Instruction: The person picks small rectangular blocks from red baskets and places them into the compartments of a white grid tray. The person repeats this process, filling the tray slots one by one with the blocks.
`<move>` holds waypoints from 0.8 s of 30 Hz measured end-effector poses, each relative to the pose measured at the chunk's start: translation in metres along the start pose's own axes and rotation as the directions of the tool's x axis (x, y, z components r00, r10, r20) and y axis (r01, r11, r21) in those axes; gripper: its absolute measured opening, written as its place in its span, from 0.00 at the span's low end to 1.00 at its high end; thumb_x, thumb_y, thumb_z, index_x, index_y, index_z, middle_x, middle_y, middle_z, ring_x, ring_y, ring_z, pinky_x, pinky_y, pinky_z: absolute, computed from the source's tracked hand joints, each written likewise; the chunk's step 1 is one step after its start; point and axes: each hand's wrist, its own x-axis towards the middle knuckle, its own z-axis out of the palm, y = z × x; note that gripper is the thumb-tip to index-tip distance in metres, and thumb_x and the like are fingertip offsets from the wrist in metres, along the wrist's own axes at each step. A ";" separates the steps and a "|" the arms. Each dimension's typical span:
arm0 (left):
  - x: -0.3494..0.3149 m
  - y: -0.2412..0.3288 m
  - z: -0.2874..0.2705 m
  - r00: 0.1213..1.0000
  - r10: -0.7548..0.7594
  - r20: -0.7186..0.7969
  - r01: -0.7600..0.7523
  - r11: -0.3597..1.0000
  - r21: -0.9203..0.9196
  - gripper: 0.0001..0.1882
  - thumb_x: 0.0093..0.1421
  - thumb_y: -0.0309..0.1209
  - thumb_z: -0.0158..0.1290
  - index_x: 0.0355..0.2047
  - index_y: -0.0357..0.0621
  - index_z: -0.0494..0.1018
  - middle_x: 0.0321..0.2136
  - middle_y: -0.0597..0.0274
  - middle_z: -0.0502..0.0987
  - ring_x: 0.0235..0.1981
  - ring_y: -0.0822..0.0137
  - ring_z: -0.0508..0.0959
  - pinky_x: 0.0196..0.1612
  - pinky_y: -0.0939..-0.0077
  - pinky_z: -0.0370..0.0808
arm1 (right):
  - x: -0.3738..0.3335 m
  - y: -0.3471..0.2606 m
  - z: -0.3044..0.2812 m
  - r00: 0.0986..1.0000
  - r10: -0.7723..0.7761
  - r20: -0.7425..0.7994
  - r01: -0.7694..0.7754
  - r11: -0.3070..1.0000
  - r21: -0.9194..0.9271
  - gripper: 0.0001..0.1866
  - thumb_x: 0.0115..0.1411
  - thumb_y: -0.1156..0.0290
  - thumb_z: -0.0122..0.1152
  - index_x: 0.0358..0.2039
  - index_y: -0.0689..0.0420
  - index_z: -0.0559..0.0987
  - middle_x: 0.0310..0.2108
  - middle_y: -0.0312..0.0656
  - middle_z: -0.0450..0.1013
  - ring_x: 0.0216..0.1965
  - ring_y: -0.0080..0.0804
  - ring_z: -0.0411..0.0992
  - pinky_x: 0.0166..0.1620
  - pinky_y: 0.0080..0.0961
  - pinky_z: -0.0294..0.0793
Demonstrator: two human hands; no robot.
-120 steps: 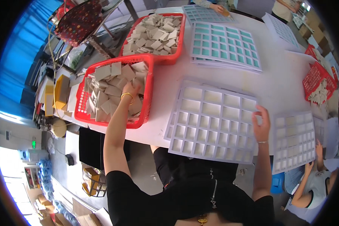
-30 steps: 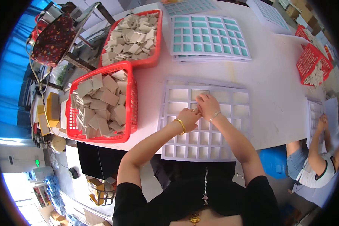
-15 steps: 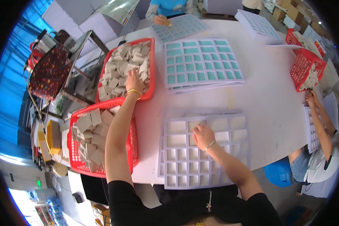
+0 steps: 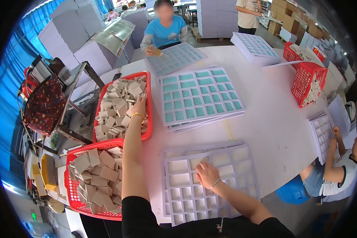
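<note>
The white table [image 4: 273,119] carries everything, and the landmark is the white compartment tray [image 4: 210,182] lying flat at its near edge, a grid of square cells with thin raised walls, most of them bare. Beyond that tray, farther up the table, sits a stack of like trays with teal-lined cells [image 4: 200,97]. To the tray's left and beyond it stands the far red basket [image 4: 123,107], an open plastic mesh bin heaped with pale, flat, squarish cardboard pieces [image 4: 115,101]; a second red basket [image 4: 93,178] of the same pieces sits directly left of the tray, nearer the body. The left hand [image 4: 139,107] reaches out to the far basket, its fingers down among the pieces; whether they have closed on one cannot be told. The right hand [image 4: 206,174] rests on the tray's upper rows, fingers loosely curled and pressing at a cell, with nothing clearly held.
</note>
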 end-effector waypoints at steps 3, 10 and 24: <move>-0.024 0.017 -0.019 0.999 0.021 0.036 -0.017 0.992 -0.123 0.18 0.57 0.27 0.47 0.49 0.51 0.68 0.50 0.52 0.71 0.43 0.48 0.76 0.43 0.58 0.73 | -0.003 0.002 0.001 0.999 0.032 0.043 -0.030 0.999 -0.035 0.13 0.49 0.69 0.61 0.35 0.58 0.73 0.38 0.43 0.68 0.41 0.38 0.69 0.39 0.32 0.74; -0.052 -0.023 -0.034 0.933 0.043 0.358 -0.046 0.999 -0.002 0.20 0.52 0.25 0.52 0.47 0.46 0.69 0.42 0.47 0.76 0.45 0.48 0.76 0.48 0.60 0.72 | -0.006 0.000 0.008 0.996 0.042 0.075 -0.039 0.998 -0.041 0.13 0.49 0.68 0.61 0.35 0.56 0.74 0.38 0.41 0.68 0.41 0.37 0.69 0.39 0.32 0.75; -0.233 0.117 -0.049 0.983 0.145 0.116 0.070 0.287 -0.955 0.10 0.56 0.32 0.59 0.34 0.42 0.72 0.26 0.67 0.75 0.23 0.76 0.74 0.23 0.81 0.72 | -0.002 0.041 0.001 0.896 0.220 0.385 -0.440 0.542 0.716 0.17 0.58 0.62 0.60 0.46 0.54 0.76 0.43 0.39 0.70 0.35 0.27 0.72 0.39 0.24 0.73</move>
